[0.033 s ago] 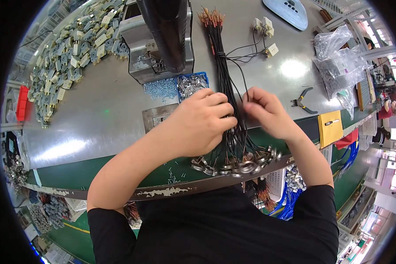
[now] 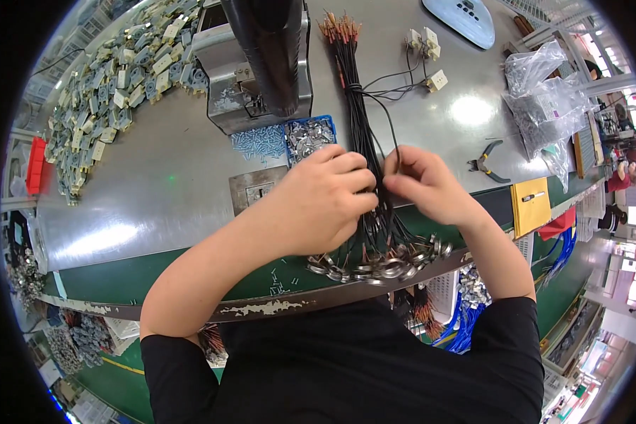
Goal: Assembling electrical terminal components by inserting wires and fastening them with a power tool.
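Observation:
A bundle of black cables runs up the bench, with copper-coloured ends at the far side and round metal rings at the near edge. My left hand lies over its middle, fingers curled round the cables and fingertips partly hidden. Just right of the bundle, my right hand is closed in a pinch on a single black cable. That cable arcs up to where the bundle is gathered. Several white connectors sit on cables branching to the right.
A metal machine stands behind my left hand. Beside it are a blue tray of metal parts and loose screws. Grey and cream parts heap at far left. Pliers, a yellow pad and plastic bags lie right.
My right hand has shifted slightly left, closer to the cable bundle and my left hand. The left hand stays almost in place on the bundle.

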The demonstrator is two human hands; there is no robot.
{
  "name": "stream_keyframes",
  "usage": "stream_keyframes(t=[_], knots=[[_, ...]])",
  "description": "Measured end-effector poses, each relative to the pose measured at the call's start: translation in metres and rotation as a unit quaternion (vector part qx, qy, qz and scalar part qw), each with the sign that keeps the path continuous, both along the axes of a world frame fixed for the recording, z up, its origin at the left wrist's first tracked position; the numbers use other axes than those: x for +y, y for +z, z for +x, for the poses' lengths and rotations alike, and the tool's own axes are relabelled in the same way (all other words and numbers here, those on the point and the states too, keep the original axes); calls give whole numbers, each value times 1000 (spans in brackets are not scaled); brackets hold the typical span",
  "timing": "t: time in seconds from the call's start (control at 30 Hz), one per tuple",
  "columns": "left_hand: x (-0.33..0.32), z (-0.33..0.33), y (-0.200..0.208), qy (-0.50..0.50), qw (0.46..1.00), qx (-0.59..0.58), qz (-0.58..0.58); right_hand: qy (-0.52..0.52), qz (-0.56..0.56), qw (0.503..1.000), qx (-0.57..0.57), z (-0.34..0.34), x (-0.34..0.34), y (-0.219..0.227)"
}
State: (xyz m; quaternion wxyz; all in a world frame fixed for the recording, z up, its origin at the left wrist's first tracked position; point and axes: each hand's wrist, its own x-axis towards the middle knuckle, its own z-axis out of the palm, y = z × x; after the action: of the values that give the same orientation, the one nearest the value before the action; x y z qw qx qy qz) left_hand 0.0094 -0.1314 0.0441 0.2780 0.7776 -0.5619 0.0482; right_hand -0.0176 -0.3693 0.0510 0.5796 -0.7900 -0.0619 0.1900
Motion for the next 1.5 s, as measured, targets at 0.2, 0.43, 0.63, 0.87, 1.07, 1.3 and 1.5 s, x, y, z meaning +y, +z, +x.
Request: stream_keyframes(t=[0.2, 0.43, 0.63, 0.87, 1.07, 1.3, 1.5], knots=[[7, -9, 0, -21, 997, 69, -6, 54, -57, 997, -25, -1, -3, 13], [10, -10, 1, -21, 997, 70, 2, 6, 8, 1000, 14, -3, -24, 11], [11, -10, 3, -9, 994, 111, -17, -74, 168, 976, 122, -10, -16, 6], [19, -12, -4, -5, 988, 147, -52, -117, 238, 951, 159, -12, -3, 12], [33, -1, -10, -36, 891, 415, -181, -119, 297, 933, 166, -12, 4, 13], [24, -7, 11, 85, 975, 205, -5, -110, 287, 940, 147, -11, 9, 7], [15, -9, 5, 79, 977, 196, -7, -133, 324, 919, 181, -13, 14, 9]])
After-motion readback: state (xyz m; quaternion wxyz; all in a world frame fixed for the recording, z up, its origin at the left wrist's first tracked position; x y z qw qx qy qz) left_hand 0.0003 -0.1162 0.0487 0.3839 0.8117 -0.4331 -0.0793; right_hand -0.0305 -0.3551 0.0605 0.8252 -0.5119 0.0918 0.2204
